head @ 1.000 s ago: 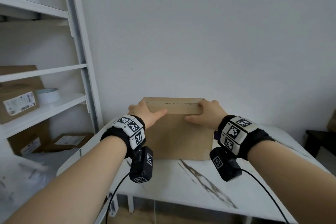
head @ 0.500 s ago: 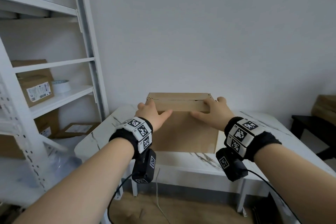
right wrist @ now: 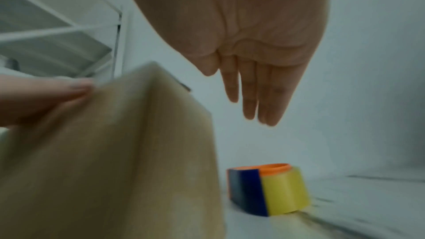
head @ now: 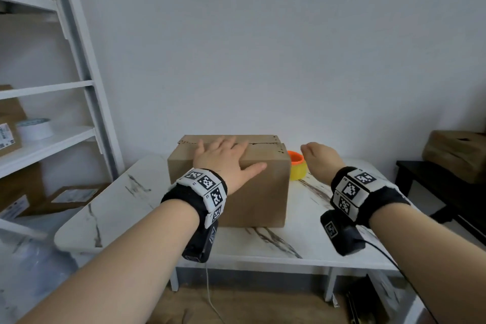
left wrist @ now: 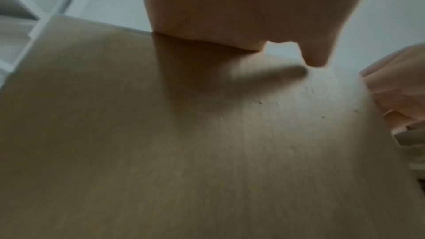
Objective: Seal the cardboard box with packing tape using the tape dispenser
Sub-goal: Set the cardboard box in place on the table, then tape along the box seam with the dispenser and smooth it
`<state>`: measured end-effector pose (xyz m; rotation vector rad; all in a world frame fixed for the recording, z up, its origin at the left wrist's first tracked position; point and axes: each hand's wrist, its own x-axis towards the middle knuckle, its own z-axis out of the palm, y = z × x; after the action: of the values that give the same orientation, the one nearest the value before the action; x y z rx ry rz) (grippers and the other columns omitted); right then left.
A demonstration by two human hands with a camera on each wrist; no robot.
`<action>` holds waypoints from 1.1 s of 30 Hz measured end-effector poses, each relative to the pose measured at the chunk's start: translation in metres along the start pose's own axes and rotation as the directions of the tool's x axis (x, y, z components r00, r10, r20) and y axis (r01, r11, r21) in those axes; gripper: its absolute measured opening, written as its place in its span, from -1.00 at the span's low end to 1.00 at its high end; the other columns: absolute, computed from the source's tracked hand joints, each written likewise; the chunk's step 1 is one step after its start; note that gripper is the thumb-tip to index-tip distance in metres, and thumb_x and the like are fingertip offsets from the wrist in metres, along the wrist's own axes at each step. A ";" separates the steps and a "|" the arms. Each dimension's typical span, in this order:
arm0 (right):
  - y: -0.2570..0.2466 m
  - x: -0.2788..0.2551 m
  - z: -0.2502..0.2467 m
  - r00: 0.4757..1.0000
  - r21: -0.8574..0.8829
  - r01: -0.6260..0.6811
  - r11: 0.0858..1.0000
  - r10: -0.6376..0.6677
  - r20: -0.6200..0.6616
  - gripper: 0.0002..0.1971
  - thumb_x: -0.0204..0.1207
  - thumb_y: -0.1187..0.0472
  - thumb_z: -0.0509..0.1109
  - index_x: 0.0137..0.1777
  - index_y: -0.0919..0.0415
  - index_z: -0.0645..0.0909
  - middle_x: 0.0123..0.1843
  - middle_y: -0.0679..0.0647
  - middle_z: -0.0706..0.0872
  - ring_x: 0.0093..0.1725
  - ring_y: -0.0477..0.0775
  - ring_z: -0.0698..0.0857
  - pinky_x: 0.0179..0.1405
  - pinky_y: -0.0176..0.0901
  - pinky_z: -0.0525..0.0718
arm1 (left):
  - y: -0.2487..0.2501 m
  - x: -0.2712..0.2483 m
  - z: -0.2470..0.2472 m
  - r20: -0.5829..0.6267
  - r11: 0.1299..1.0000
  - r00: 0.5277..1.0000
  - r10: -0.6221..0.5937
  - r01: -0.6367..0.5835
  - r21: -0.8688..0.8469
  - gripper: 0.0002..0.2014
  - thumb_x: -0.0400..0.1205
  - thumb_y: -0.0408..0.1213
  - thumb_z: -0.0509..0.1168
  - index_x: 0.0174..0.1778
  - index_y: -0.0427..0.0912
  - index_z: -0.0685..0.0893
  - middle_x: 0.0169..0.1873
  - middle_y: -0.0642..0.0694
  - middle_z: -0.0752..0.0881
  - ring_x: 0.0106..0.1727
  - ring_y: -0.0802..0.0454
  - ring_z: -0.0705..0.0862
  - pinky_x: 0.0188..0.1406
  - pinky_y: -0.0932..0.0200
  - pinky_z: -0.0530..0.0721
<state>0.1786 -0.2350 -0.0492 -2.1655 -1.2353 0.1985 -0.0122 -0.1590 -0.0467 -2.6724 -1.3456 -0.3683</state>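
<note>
cardboard box (head: 263, 192): matte, rectangular | tape dispenser (right wrist: 269, 188): glossy, rounded

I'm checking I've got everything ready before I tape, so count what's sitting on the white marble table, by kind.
On the table:
cardboard box: 1
tape dispenser (orange, yellow and blue): 1
Total: 2
</note>
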 end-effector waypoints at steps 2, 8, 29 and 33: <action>0.008 0.017 0.000 0.998 -0.125 -0.020 0.992 0.028 0.060 -0.65 0.71 0.16 0.01 -0.12 0.33 0.55 0.09 0.34 0.66 0.04 0.24 0.57 -0.05 -0.13 0.39 | 0.001 0.004 0.005 0.010 0.999 1.000 0.014 -0.014 0.037 -0.18 0.45 0.52 -0.10 0.62 0.22 0.11 0.67 0.05 0.14 0.69 0.01 0.11 0.65 -0.23 0.01; 0.005 0.071 0.046 0.935 -0.271 0.060 0.961 0.041 0.352 -0.92 0.41 0.24 0.34 -0.19 0.02 0.55 -0.10 0.16 0.67 -0.02 0.19 0.66 0.08 -0.01 0.63 | -0.003 0.008 0.012 -0.030 0.999 0.999 0.011 -0.009 0.053 -0.13 0.39 0.56 -0.09 0.61 0.27 0.07 0.67 0.08 0.14 0.68 0.03 0.15 0.63 -0.20 0.06; 0.008 0.057 0.013 0.994 0.093 -0.101 0.991 0.104 -0.031 -0.82 0.45 0.34 0.37 -0.05 0.35 0.78 -0.15 0.19 0.76 -0.18 0.09 0.64 -0.44 -0.32 0.49 | 0.000 0.004 0.006 0.000 1.000 1.000 -0.009 0.009 0.009 -0.16 0.41 0.54 -0.03 0.60 0.25 0.13 0.67 0.05 0.18 0.67 0.03 0.18 0.63 -0.18 0.06; -0.003 0.032 -0.016 0.968 0.220 0.032 0.975 0.024 -0.251 -0.83 0.51 0.37 0.30 -0.02 0.34 0.72 -0.01 0.23 0.75 0.02 0.24 0.66 -0.11 -0.19 0.50 | 0.001 0.002 0.001 0.028 1.000 1.000 -0.008 0.008 0.005 -0.15 0.42 0.53 -0.01 0.61 0.21 0.14 0.67 0.02 0.16 0.67 0.00 0.17 0.64 -0.22 0.03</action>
<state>0.2003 -0.2150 -0.0292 -1.9264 -1.0212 0.0529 -0.0100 -0.1579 -0.0470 -2.6793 -1.3631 -0.3292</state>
